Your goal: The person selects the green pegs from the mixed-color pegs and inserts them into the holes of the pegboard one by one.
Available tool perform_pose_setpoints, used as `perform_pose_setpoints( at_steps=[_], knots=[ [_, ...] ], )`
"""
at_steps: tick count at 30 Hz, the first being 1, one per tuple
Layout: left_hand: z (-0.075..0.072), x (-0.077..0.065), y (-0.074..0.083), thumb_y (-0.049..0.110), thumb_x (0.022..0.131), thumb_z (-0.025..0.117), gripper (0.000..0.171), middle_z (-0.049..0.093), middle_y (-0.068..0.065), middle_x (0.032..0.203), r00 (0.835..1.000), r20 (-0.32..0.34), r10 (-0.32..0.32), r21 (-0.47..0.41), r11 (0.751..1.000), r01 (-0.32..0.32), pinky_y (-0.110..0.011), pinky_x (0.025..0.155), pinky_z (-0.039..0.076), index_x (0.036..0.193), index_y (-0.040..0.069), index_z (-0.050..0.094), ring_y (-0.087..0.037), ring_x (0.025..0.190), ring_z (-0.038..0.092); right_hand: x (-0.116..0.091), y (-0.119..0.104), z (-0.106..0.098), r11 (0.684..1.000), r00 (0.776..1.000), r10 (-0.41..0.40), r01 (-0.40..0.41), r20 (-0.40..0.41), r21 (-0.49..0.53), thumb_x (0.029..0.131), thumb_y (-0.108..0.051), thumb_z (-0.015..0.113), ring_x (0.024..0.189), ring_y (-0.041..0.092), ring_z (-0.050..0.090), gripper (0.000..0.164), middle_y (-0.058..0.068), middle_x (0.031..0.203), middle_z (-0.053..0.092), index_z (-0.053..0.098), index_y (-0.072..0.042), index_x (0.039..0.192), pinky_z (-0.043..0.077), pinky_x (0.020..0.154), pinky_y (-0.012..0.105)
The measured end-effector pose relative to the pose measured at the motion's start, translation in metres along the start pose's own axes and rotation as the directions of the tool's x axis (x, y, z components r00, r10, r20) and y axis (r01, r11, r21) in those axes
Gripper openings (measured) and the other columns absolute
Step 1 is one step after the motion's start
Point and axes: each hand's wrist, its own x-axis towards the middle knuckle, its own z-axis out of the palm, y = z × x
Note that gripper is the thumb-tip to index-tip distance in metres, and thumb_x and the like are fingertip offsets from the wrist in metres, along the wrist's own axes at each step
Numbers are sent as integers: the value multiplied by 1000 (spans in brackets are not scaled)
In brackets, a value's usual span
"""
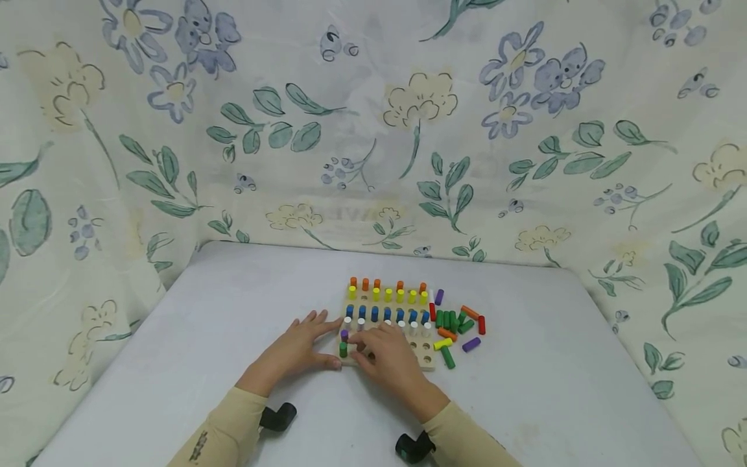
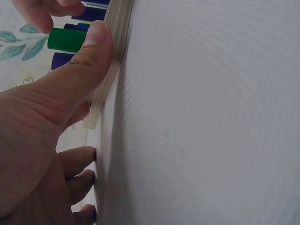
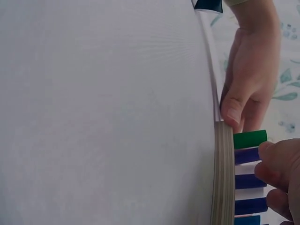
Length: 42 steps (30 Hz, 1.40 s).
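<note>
A wooden peg board (image 1: pixel 428 364) carries rows of coloured pegs. My left hand (image 1: pixel 297 344) is at its left side, fingers spread, the thumb pressing the front corner and the index finger reaching along the side. A green peg (image 1: pixel 343 350) stands in the front row at the left, and a purple peg (image 1: pixel 344 335) stands behind it. Over the front rows is my right hand (image 1: pixel 388 357), fingers loosely bent, with the fingertips close to these two pegs; no peg shows between them. In the right wrist view a fingertip (image 3: pixel 266 151) is at the green peg's (image 3: pixel 250 139) outer end.
Loose green pegs (image 1: pixel 447 357), red pegs (image 1: pixel 481 325), orange pegs (image 1: pixel 447 335), purple pegs (image 1: pixel 471 344) and a yellow peg (image 1: pixel 443 344) lie right of the board. Upright orange, yellow, blue and white pegs fill rows behind. A floral curtain (image 1: pixel 373 162) closes off the table's back.
</note>
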Motion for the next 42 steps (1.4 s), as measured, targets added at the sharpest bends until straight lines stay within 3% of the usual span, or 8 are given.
perform_pose_setpoints(
  at_steps=[7,25,42],
  knots=[
    [0,2,-2,50,77,84,89,31,-25,161,1000,-5,9,0,1000,-9,-61,124,12,153,18,49,-45,152,19,-1,3,-4,999,998,45,-45,53,-3,95,-33,74,95,9,58,27,-14,98,72,73,-24,120,51,94,33],
    [-2,3,-3,53,77,83,90,32,-27,160,999,4,32,22,999,-32,-62,123,13,152,16,49,-46,151,21,-11,21,-9,998,998,53,-52,19,-34,94,-30,75,98,11,61,21,-14,97,72,74,-24,115,52,97,39],
    [-2,3,-1,51,76,84,91,32,-26,160,1000,7,20,7,1000,-20,-62,123,12,152,17,49,-46,151,20,-18,32,-20,995,995,100,-100,3,-29,93,-28,76,93,11,60,18,-13,94,71,75,-24,111,53,90,35]
  ],
)
